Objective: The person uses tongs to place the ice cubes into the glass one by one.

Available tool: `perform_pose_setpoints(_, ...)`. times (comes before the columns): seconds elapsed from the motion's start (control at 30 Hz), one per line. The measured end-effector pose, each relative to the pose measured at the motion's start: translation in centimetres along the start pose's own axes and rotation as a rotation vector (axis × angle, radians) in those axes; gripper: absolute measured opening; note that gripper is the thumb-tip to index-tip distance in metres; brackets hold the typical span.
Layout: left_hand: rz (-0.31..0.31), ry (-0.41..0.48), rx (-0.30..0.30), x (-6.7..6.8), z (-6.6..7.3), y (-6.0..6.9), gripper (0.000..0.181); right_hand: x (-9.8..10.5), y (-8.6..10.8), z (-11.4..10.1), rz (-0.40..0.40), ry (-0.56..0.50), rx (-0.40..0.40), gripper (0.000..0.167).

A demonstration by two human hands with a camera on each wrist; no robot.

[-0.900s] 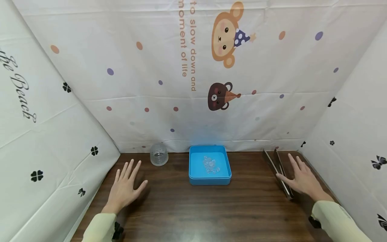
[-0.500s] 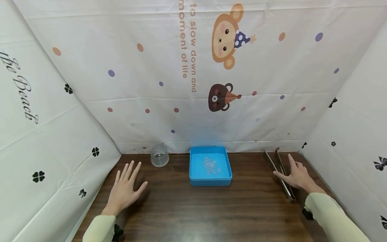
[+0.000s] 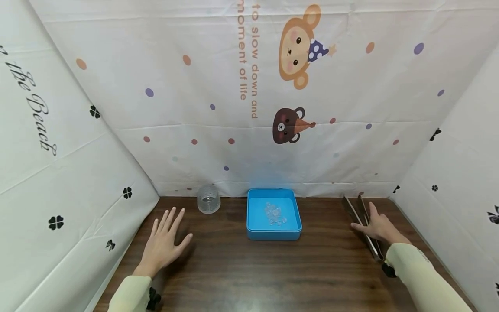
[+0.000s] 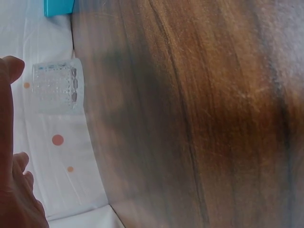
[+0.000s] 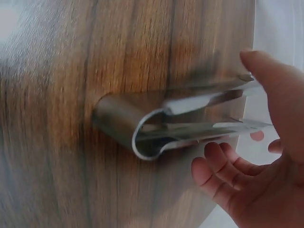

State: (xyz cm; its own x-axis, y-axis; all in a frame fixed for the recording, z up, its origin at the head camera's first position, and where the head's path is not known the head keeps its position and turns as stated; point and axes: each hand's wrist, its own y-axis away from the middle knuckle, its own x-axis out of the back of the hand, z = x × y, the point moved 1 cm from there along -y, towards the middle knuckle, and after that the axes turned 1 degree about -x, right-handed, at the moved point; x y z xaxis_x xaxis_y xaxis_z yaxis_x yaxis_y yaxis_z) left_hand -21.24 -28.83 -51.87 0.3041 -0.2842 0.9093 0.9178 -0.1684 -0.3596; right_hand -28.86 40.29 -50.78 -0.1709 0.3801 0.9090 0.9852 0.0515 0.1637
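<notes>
Turned sideways at 12 o'clock, brown lettering (image 3: pixel 254 60) on the white back cloth (image 3: pixel 234 110) reads "to slow down and" and "moment of life"; near 10 o'clock, black script (image 3: pixel 39 117) on the side cloth (image 3: pixel 74 167) shows "the Beach."

Left hand (image 4: pixel 8 175) at left edge; clear patterned cup (image 4: pixel 57 88) near; blue object (image 4: pixel 58 7) cut off at top; wood-grain tabletop (image 4: pixel 199 114).

On table (image 3: pixel 249 277): cup (image 3: pixel 208 201) left of tray (image 3: pixel 274 235), pieces (image 3: pixel 273 213) inside tray, tongs (image 5: pixel 124 118) right.
</notes>
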Motion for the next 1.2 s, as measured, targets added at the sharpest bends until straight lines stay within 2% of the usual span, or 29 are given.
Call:
perform_pose_setpoints(0.27, -0.019, 0.005, 0.008, 0.1, 0.0, 0.3, 0.085, -0.4, 0.1, -0.4, -0.022, -0.003, -0.028, 0.121)
perform_pose_setpoints(0.53, -0.015, 0.018, 0.009, -0.1, 0.2, 0.3, 0.087, -0.3, 0.0, -1.3, -0.054, -0.015, -0.067, 0.102)
perform_pose_setpoints(0.73, -0.018, 0.025, 0.008, -0.3, 0.1, 0.3, 0.086, -0.2, -0.3, -1.5, -0.082, -0.043, -0.091, 0.096)
perform_pose_setpoints(1.2, -0.02, 0.033, 0.007, -0.4, -0.2, 0.4, 0.086, 0.7, 0.1, -0.2, -0.003, -0.014, -0.071, 0.063)
